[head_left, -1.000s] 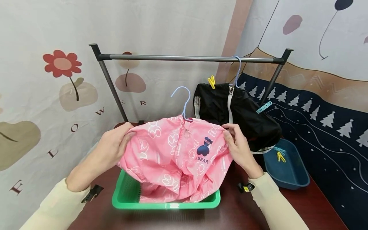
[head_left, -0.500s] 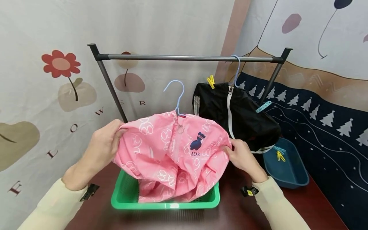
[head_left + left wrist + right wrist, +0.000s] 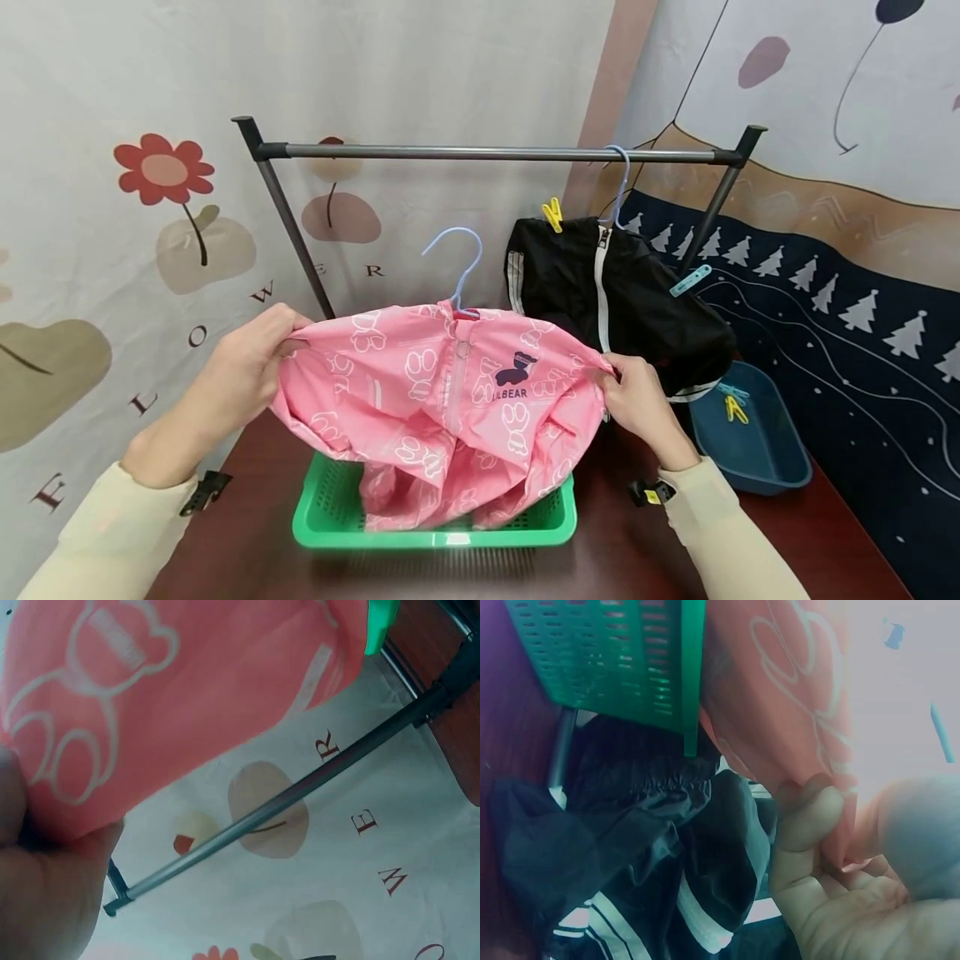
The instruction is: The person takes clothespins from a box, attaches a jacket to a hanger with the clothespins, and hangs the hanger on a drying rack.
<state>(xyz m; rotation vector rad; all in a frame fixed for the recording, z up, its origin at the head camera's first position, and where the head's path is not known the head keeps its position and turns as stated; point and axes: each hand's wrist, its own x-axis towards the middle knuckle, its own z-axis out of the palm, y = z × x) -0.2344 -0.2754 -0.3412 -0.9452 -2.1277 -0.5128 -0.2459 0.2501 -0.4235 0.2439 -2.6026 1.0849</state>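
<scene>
A pink jacket (image 3: 420, 392) with white bear outlines and a dark bear print is stretched sideways between both hands, its lower part lying in a green basket (image 3: 435, 538). The left hand (image 3: 243, 358) grips its left side; the left wrist view has the thumb against the cloth. On the other side the right hand (image 3: 637, 404) pinches the fabric, with curled fingers (image 3: 806, 817) and thumb plain in the right wrist view. From the jacket's collar rises the hook of a light blue hanger (image 3: 474, 258); the rest of the hanger is hidden inside.
Behind stands a rack with a grey metal rail (image 3: 435, 152). A black jacket (image 3: 637, 292) hangs at its right on a blue hanger, with a yellow clothespin (image 3: 552, 214) and a blue clothespin (image 3: 690, 281) on it. A blue bin (image 3: 757, 450) holds more clothespins.
The left hand has moved left and the right hand down and slightly right, pulling the pink jacket wider. The hanger hook in the collar has shifted left, rising and then dropping back.
</scene>
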